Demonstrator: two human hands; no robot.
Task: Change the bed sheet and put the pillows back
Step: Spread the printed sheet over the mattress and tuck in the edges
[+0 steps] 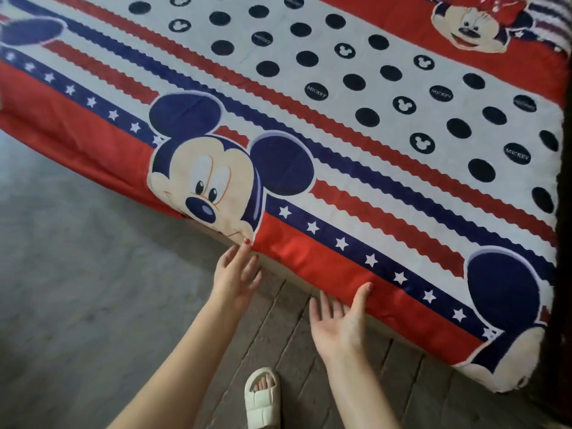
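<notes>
Head view looks down on a bed sheet (pixel 309 125) spread flat over the bed, beyond and above both hands: smooth printed cloth with a white field of dark round dots, wavy red and navy stripes, a navy band of white stars and a plain red border along the near edge. Large cartoon mouse faces are printed on it; the one at the far right corner is cut off by the frame, and the small lettering in some dots is hard to read. Below the hands lies a grey floor (pixel 77 289), smooth on the left and grooved like planks under the arms. A striped cloth (pixel 554 23) shows at the top right corner, mostly out of frame. Near the bottom edge, between the forearms, is a pale ribbed slipper (pixel 262 397) with toes showing.

Left hand (pixel 236 277) has straight, spread fingers, tips touching the sheet's hanging edge. Right hand (pixel 340 320) is palm up, fingers loose, thumb pressed on the red border. Neither grip closes on cloth.
</notes>
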